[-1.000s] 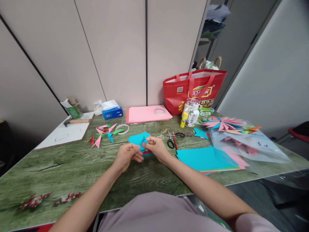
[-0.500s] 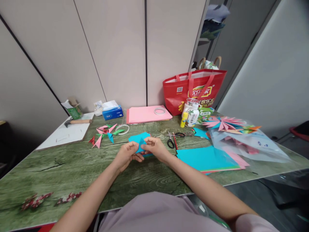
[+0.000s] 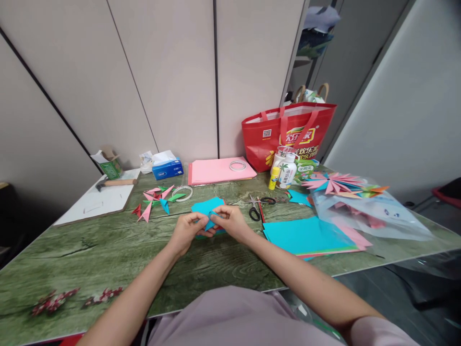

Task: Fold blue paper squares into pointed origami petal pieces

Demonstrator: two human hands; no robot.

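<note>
Blue flap (image 3: 208, 224) has dipped a bit — our left hand (image 3: 188, 230) and right hand (image 3: 232, 222) both pinch it, just below frame centre.

The red bag (image 3: 257, 151) bears a QR code (image 3: 267, 133) and the characters 欢乐家 (image 3: 301, 137), partly covered. The green carton (image 3: 305, 169) reads 优酸乳. Print on the white bottle (image 3: 287, 172) and blue tissue box (image 3: 167, 170) is not clearly legible.

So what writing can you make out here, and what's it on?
"欢乐家", partly hidden: red bag, beside a QR code.
"优酸乳", small: green carton.
Too small or blurred to read: white bottle, yellow tube, blue tissue box, opened green box, clear plastic bag's blue marks.
</note>
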